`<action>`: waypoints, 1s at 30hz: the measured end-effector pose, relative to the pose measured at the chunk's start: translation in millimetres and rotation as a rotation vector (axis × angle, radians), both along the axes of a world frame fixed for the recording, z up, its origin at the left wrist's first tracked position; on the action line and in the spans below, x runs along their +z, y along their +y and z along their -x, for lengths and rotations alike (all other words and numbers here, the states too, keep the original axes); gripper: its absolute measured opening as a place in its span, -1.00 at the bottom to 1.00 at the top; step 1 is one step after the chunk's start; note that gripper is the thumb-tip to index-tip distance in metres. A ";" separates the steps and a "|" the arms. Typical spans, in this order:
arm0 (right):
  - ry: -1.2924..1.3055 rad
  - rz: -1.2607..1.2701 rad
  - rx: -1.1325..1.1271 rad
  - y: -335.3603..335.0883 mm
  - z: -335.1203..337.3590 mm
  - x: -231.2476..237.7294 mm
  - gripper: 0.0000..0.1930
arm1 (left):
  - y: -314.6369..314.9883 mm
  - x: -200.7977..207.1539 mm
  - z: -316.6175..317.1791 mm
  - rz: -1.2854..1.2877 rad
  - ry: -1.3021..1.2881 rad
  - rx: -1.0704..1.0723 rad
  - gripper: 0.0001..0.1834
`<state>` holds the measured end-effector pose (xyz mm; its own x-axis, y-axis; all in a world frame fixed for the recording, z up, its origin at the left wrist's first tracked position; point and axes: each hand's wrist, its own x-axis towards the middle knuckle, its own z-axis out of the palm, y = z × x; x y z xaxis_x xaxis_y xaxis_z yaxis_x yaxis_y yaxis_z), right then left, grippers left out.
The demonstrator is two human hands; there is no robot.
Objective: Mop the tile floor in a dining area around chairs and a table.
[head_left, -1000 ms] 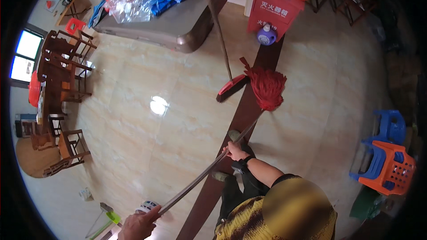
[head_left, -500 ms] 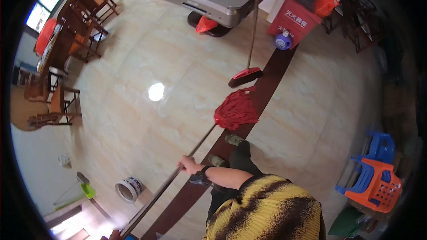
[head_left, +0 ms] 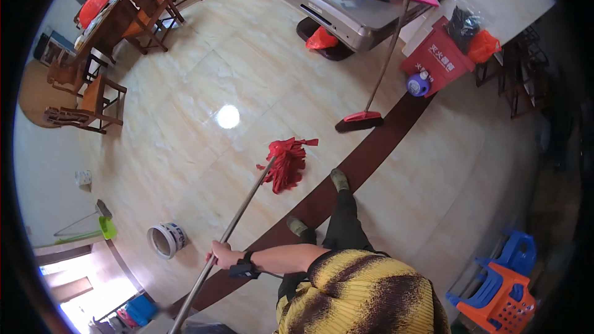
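My right hand [head_left: 224, 255], with a dark band and device at its wrist, is closed around the metal handle of a mop [head_left: 238, 213]. The mop's red strands lie bunched and partly spread on the tiled floor, ahead of my feet. The handle runs down to the lower left edge, where its upper end leaves the picture. My left hand is out of view. A white bucket [head_left: 167, 240] lies tipped on its side, left of the handle. Beyond the mop, a broom [head_left: 360, 121] with a red and dark head stands against a grey table [head_left: 365, 28].
Blue and clear plastic bags lie on the grey table. A red box [head_left: 437, 55] with a purple bottle [head_left: 419, 84] before it is at the back right. Wooden chairs [head_left: 93, 102] line the left. Orange and blue plastic stools [head_left: 504, 297] stand lower right. A green dustpan [head_left: 107, 227] is by the left wall.
The mop head has swung left, off the dark floor strip onto the pale tiles. My right hand has moved left and down with the handle. The left hand has gone out of view.
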<state>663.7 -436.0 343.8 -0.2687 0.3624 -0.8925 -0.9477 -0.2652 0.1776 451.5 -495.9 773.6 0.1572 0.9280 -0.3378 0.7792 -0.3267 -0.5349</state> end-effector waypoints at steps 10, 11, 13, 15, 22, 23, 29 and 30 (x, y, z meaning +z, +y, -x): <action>0.038 -0.105 -0.169 -57.5 -195.1 -25.8 -0.88 | 3.2 -125.6 -48.8 0.340 -0.234 0.392 -0.82; -0.004 -0.151 -0.218 -58.7 -224.1 -36.2 -0.87 | 8.5 -142.5 -73.8 0.397 -0.341 0.458 -0.81; -0.190 -0.111 -0.232 -57.0 -285.4 -68.3 -0.84 | 15.3 -186.4 -141.8 0.344 -0.443 0.219 -0.81; -0.343 -0.073 -0.245 -58.7 -351.8 -86.0 -0.84 | 31.2 -246.5 -158.2 0.519 -0.468 0.016 -0.80; -0.907 0.147 -0.171 -65.4 -555.6 -187.8 -0.76 | 59.9 -383.8 -354.7 0.555 -0.798 0.055 -0.78; -0.932 0.210 -0.213 -62.9 -572.1 -195.9 -0.75 | 59.6 -383.6 -387.3 0.606 -0.797 -0.017 -0.77; -1.431 0.056 1.508 -68.8 -619.5 -257.6 -0.89 | 77.6 -341.3 -477.0 0.540 -0.640 -0.300 -0.79; -1.603 -0.045 1.602 -51.3 -583.9 -246.1 -0.90 | 83.5 -328.2 -460.3 0.516 -0.596 -0.273 -0.78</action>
<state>1247.7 -487.2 97.7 0.4310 0.6709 -0.6034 0.6643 -0.6885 -0.2910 911.8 -412.4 445.3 0.6413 0.5826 -0.4994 0.7422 -0.6362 0.2108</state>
